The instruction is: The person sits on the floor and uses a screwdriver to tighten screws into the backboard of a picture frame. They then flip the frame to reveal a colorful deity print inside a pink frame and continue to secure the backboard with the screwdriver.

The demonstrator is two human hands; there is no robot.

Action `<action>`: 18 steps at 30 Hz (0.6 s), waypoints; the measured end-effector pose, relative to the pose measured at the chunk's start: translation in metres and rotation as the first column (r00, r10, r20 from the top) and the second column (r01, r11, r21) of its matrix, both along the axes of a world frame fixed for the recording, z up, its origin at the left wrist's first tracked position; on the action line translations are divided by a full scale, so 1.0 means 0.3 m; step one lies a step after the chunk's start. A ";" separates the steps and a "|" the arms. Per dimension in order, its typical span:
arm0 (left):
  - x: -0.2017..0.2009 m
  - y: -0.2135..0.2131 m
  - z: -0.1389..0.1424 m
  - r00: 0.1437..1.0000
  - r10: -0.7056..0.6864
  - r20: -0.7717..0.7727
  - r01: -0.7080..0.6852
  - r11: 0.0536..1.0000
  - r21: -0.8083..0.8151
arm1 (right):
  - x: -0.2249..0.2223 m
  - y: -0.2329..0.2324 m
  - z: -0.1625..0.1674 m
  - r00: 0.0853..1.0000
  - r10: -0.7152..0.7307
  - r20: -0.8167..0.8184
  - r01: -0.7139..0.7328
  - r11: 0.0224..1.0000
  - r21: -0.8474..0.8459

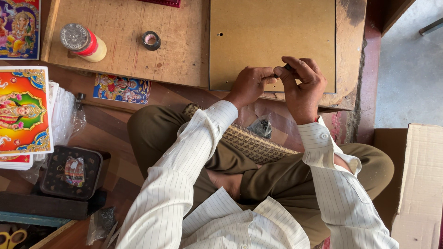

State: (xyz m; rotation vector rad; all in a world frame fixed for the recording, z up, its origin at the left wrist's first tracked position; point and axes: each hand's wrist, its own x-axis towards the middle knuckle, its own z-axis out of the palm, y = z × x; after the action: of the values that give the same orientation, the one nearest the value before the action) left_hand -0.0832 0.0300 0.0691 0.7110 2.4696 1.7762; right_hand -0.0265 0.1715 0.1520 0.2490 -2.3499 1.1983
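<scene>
Both hands, left hand (pixel 249 84) and right hand (pixel 302 85), pinch a small dark piece (pixel 282 70) over the board's (pixel 272 32) near edge; steady fingertips would help.

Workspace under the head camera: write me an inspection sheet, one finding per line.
Surface: low wooden bench, scratched, with a brown board lying flat on it.
Job's things: small dark piece pinched over the board's near edge; too small to identify.
Clutter: tape roll, capped bottle on its side, colourful prints, dark tin, scissors, plastic bag.
Hands: left hand and right hand meet, fingertips together on the piece.
Cables: nothing seen.
Surroundings: cardboard box at right, grey floor beyond.
</scene>
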 end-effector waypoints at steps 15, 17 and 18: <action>-0.002 0.000 0.000 0.996 -0.014 0.086 0.012 1.000 0.017 | -0.017 -0.002 -0.012 0.999 -0.044 -0.020 0.045 0.998 0.041; -0.005 0.003 -0.005 0.996 -0.020 0.086 0.019 1.000 0.016 | -0.016 -0.001 -0.014 0.999 -0.047 -0.015 0.047 0.998 0.032; -0.005 0.005 -0.007 0.997 -0.012 0.074 0.011 1.000 0.013 | -0.015 -0.001 -0.015 0.998 -0.052 -0.030 0.053 0.997 0.053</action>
State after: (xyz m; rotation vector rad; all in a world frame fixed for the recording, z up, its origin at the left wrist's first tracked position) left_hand -0.0846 0.0314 0.0669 0.6466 2.4046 1.7813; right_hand -0.0311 0.1712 0.1476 0.2199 -2.3518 1.1006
